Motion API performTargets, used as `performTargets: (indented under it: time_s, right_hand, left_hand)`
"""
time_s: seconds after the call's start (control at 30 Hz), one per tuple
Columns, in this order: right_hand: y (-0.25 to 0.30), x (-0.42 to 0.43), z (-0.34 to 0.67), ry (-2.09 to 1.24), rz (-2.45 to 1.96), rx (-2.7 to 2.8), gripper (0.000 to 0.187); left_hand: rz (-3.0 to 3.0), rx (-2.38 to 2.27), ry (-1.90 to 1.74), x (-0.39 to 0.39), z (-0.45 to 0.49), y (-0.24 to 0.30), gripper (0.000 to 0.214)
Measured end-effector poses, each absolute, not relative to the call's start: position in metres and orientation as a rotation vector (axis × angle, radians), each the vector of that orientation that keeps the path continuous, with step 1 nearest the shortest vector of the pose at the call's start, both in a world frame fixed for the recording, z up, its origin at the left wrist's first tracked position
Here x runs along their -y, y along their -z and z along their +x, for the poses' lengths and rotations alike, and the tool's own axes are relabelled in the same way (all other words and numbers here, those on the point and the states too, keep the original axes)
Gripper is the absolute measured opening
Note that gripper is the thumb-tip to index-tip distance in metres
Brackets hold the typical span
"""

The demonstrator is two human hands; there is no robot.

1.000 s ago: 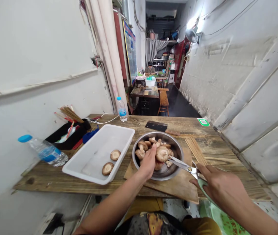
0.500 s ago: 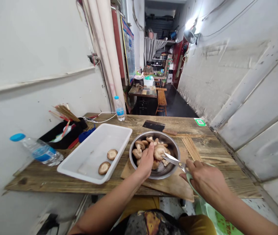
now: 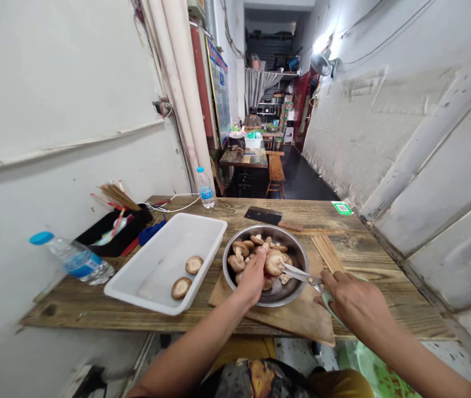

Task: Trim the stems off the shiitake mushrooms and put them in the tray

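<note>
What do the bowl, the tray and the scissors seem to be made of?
Bowl: smooth metal, probably stainless steel, from its grey sheen.
Tray: white, likely molded plastic, given its even surface and rounded corners.
Scissors: blades of silvery, shiny metal; pale green handles, perhaps plastic, partly covered by the right hand.

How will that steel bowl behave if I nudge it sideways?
The steel bowl looks rigid, so it probably won't flex. Being wide and low, it should slide before tipping. The loose shiitake mushrooms inside may shift.
</note>
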State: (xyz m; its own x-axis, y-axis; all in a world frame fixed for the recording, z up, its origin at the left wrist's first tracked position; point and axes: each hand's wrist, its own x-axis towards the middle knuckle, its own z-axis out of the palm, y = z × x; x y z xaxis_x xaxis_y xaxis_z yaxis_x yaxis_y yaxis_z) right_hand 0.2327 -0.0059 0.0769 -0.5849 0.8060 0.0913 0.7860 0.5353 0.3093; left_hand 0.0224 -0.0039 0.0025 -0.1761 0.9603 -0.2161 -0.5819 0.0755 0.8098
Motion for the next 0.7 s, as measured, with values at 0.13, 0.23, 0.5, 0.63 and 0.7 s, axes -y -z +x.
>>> performTargets:
  time_s: [0.13, 0.23, 0.5, 0.63, 0.7]
  right_hand:
    - [-0.076, 0.005, 0.248, -0.471, 1.415, -2.775, 0.028]
    - [-0.072, 0.008, 0.25, -0.262, 1.495, -2.753, 0.035]
    - [-0.067, 0.024, 0.23, 0.002, 1.651, -2.551, 0.037]
    - [-0.064, 0.029, 0.223, -0.011, 1.663, -2.568, 0.032]
    - [-0.062, 0.029, 0.221, -0.076, 1.682, -2.568, 0.032]
  left_hand:
    - [0.536, -0.766, -1.412, 0.008, 0.012, -0.008, 0.041]
    - [0.45, -0.569, -1.39, 0.008, 0.009, -0.017, 0.047]
    - [0.252, -0.362, -1.422, 0.002, 0.027, -0.019, 0.023]
    - [0.272, -0.408, -1.42, -0.001, 0.035, -0.02, 0.025]
    - [0.314, -0.455, -1.477, -0.002, 0.037, -0.019, 0.027]
